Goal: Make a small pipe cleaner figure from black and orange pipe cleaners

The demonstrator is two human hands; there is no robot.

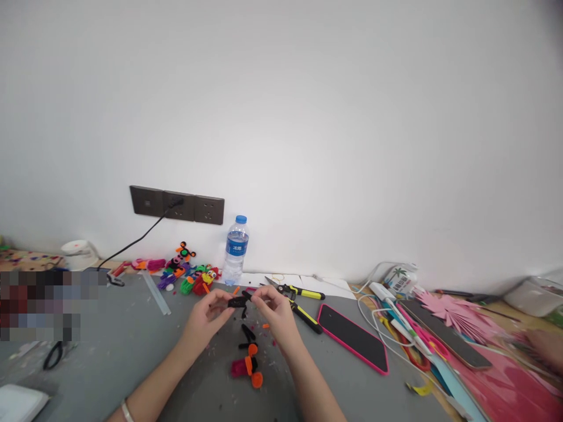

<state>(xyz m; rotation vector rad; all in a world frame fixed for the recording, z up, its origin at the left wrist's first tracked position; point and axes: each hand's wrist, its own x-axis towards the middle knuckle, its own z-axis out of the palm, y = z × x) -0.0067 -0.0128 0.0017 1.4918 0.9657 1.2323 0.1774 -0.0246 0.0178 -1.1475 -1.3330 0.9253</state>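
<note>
Closest to my camera, the left forearm (165,372) and right forearm (308,378) slant in from the bottom edge over the grey work surface (132,357); I'd keep both low and quiet so only the fingers work. The left hand (209,318) and right hand (275,312) face each other, nearly meeting. Yellow-handled shears (308,292) lie just beyond and beside the right hand, so I'd hold that wrist clear of them, and of the magenta-and-orange figure (240,368) lying between the forearms. Between the hands, seemingly lifted, is a fuzzy black piece (237,302): the left thumb and fingertips are pinched on it, the right ones on a dark strip (247,296) at its side. I'd let the left anchor and make small, light turns with the right.

A pixelated patch masks the far left for me. A white object (21,403) is cut off at the lower left corner, and another person's hand (548,347) blurs at the right edge. Fingertips cover the ends, so I can't tell whether strip and piece are joined.
</note>
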